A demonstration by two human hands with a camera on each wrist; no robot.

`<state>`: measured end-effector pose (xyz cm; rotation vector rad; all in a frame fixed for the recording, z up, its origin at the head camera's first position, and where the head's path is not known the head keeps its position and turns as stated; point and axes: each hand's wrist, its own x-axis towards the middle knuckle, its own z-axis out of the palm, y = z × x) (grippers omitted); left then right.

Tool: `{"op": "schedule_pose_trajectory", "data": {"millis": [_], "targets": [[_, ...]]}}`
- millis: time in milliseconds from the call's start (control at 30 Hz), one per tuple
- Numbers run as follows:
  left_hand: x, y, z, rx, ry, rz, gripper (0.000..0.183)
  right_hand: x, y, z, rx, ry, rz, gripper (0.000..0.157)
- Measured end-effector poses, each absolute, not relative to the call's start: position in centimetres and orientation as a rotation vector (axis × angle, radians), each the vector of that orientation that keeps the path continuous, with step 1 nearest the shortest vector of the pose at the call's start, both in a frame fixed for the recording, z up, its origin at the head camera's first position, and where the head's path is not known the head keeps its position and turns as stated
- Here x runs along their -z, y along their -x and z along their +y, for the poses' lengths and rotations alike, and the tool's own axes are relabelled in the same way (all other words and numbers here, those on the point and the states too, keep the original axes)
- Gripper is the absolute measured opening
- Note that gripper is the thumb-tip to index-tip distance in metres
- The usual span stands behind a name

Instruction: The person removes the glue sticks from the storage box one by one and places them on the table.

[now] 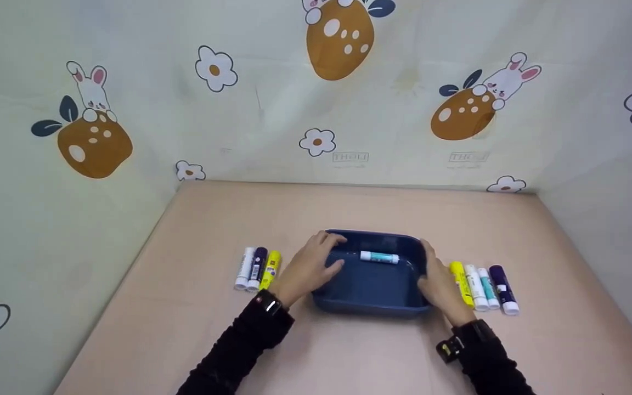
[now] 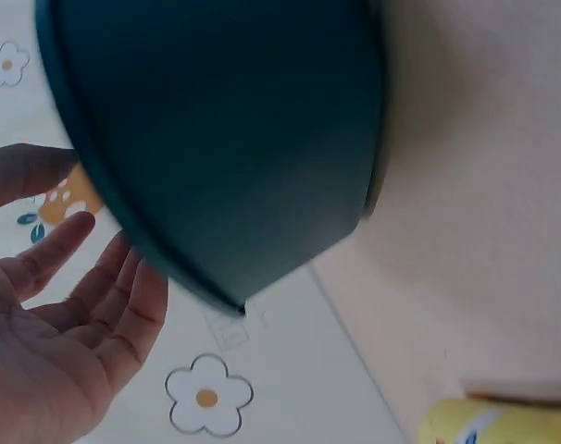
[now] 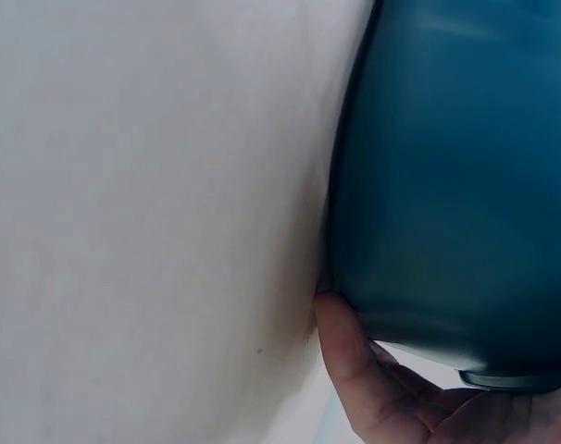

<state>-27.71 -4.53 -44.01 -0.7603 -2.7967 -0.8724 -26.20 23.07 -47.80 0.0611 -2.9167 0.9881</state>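
Observation:
A dark blue plastic tub [image 1: 371, 311] stands mid-table between both hands. One white and teal glue stick [image 1: 379, 257] lies inside it near the far wall. My left hand [image 1: 310, 269] is at the tub's left rim, with relaxed fingers and the thumb spread over the edge. In the left wrist view, the left fingertips [image 2: 137, 310] meet the rim, and the palm is away from the wall. My right hand [image 1: 441, 282] grips the tub's right side, thumb over the rim. One right finger [image 3: 341, 347] presses by its lower edge in the right wrist view.
Left of the tub lie a white glue stick [image 1: 244, 267], a dark purple one [image 1: 257, 267] and a yellow one [image 1: 270, 270]. Several more lie in a row on the right, including a purple one [image 1: 503, 289]. A patterned curtain [image 1: 261, 115] encloses the table [image 1: 228, 214].

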Motion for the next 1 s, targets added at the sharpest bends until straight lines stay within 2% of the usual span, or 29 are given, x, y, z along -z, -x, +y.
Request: {"op": "schedule_pose_trajectory", "data": {"millis": [367,1000], "targets": [[47.2,28.3,-3.3,0.613,0.883,-2.769,0.041,47.3,26.3,22.9,-1.005,-0.085,-2.944,0.076],[47.7,28.5,-3.4,0.529,0.884,-2.829,0.053,44.9,26.6,22.6,-0.956,-0.071,-3.004,0.078]]}}
